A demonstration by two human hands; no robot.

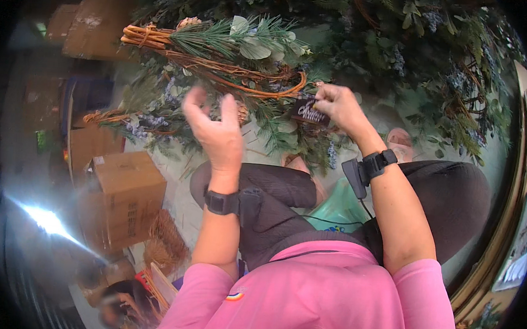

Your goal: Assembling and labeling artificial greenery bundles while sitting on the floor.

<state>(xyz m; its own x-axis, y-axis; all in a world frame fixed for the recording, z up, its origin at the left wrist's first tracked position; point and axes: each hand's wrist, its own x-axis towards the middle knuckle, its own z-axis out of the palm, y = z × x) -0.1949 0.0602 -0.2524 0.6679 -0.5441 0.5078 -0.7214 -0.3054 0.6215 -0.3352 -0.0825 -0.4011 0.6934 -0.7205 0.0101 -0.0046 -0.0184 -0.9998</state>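
Note:
My right hand (337,107) pinches the upper edge of a small dark sign (311,111) with pale lettering. Just above and left of it curves a twig wreath (244,82), trimmed with pine sprigs (223,40) and pale round leaves (255,48). My left hand (215,122) is raised below the wreath, blurred by motion. Its thumb and fingers are apart, and nothing shows between them. Next to its fingertips is a pine cone (242,112). Greenery with bluish berry clusters lies under both hands.
More berry greenery (403,58) is heaped at the far right. Cardboard boxes stand at left, one closer (128,198) and one farther (100,28). A pale green plastic bag (340,205) lies between my legs. Brown twig material (167,240) sits beside the closer box.

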